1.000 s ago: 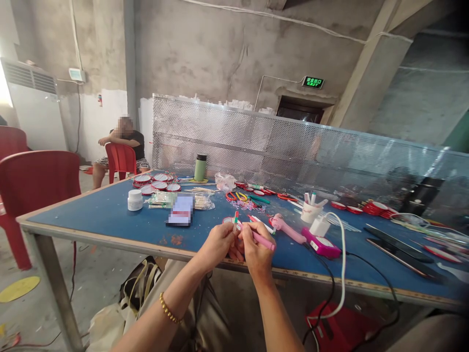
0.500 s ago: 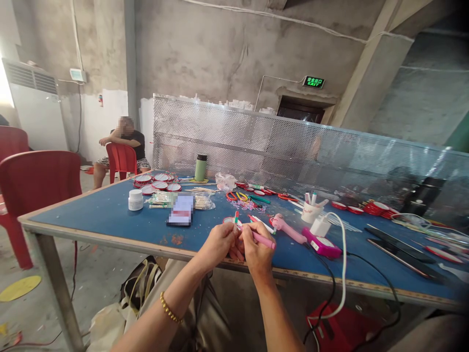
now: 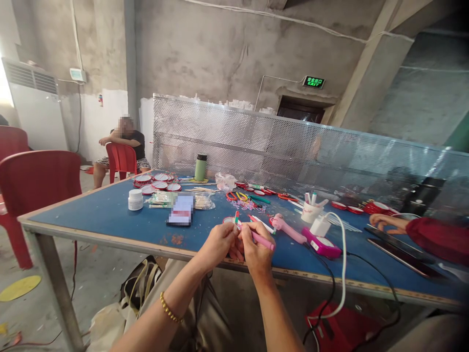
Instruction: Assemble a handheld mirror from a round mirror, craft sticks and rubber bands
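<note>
Close together at the table's near edge, my two hands almost touch. My left hand [image 3: 219, 243] pinches a slim stick [image 3: 236, 218] with a red tip and a green band, held upright. My right hand [image 3: 258, 249] grips a pink marker [image 3: 264, 240] like a pen; its tip points toward the left fingers and is hidden there. Just behind the left fingertips shows a red-rimmed white disc [image 3: 227, 220], partly covered. A white-and-green pen [image 3: 267, 225] lies beyond my right hand, beside a pink handheld tool [image 3: 289, 229].
Around lie a phone [image 3: 181, 210], a white jar [image 3: 135, 200], red-rimmed discs [image 3: 160, 185], scissors [image 3: 242, 196], a cup of markers [image 3: 310, 212] and a magenta box [image 3: 324, 244] with cables. At right, another person's hand [image 3: 388, 222] in a red sleeve reaches over dark flat devices [image 3: 403, 256].
Another person's hand and red sleeve have come in from the right, over the dark flat devices. My own hands have barely moved and keep their holds.
</note>
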`<action>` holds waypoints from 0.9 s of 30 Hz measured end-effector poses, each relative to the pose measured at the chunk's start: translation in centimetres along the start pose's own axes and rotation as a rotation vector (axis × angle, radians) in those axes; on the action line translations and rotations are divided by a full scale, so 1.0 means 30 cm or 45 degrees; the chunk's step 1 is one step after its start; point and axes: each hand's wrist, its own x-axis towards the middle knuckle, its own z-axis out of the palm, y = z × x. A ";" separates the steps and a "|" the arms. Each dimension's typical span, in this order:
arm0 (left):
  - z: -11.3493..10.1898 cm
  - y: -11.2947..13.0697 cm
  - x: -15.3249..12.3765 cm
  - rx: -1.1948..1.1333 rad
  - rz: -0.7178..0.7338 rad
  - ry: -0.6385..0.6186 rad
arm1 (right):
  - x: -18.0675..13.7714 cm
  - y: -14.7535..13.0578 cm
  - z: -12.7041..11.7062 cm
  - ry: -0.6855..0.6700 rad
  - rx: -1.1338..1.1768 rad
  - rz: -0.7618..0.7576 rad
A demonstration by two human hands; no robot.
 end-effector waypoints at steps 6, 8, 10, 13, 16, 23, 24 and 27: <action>-0.001 -0.002 0.003 0.003 0.000 -0.001 | 0.001 0.004 0.000 -0.007 -0.018 -0.010; -0.001 -0.003 0.003 -0.003 0.005 -0.003 | 0.000 0.006 -0.001 -0.011 -0.023 -0.001; -0.001 -0.004 0.004 -0.003 0.007 -0.005 | 0.000 0.006 -0.001 -0.006 -0.019 0.003; -0.001 -0.005 0.004 -0.001 0.011 -0.004 | 0.000 0.003 -0.001 -0.002 -0.002 0.006; -0.002 -0.005 0.004 -0.007 0.014 -0.010 | 0.000 0.002 0.000 0.010 0.001 0.014; 0.000 0.003 0.001 -0.013 -0.002 0.001 | 0.001 -0.001 0.000 0.003 0.001 -0.024; 0.000 0.003 0.000 -0.013 -0.001 0.004 | 0.001 -0.001 0.000 0.002 0.002 -0.026; 0.001 0.002 0.000 -0.014 0.000 0.005 | 0.002 0.001 0.001 0.002 -0.007 -0.029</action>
